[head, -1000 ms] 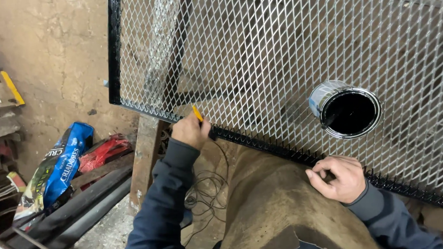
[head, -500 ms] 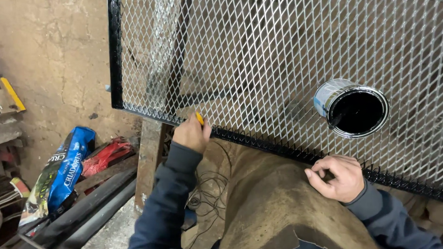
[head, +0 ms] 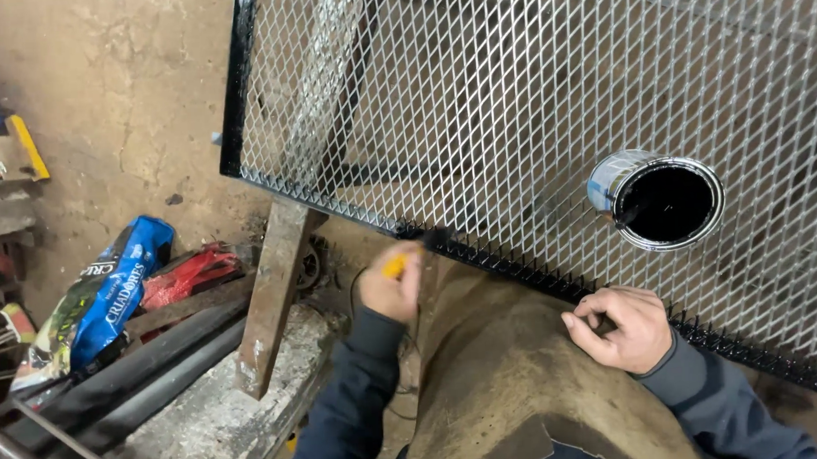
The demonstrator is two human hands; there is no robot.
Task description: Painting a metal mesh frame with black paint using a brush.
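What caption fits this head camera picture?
Left hand brushes black paint along a mesh panel's frame beside a paint can.

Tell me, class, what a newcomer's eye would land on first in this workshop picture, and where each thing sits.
First, the big metal mesh panel with its black frame, filling the upper right. An open paint can of black paint lies on it at the right. Below, the left hand holds a yellow-handled brush at the frame's near edge, the right hand rests on that edge, and a blue bag lies at the left.

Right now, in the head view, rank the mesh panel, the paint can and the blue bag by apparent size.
1. mesh panel, largest by far.
2. blue bag.
3. paint can, smallest, though the gap with the bag is modest.
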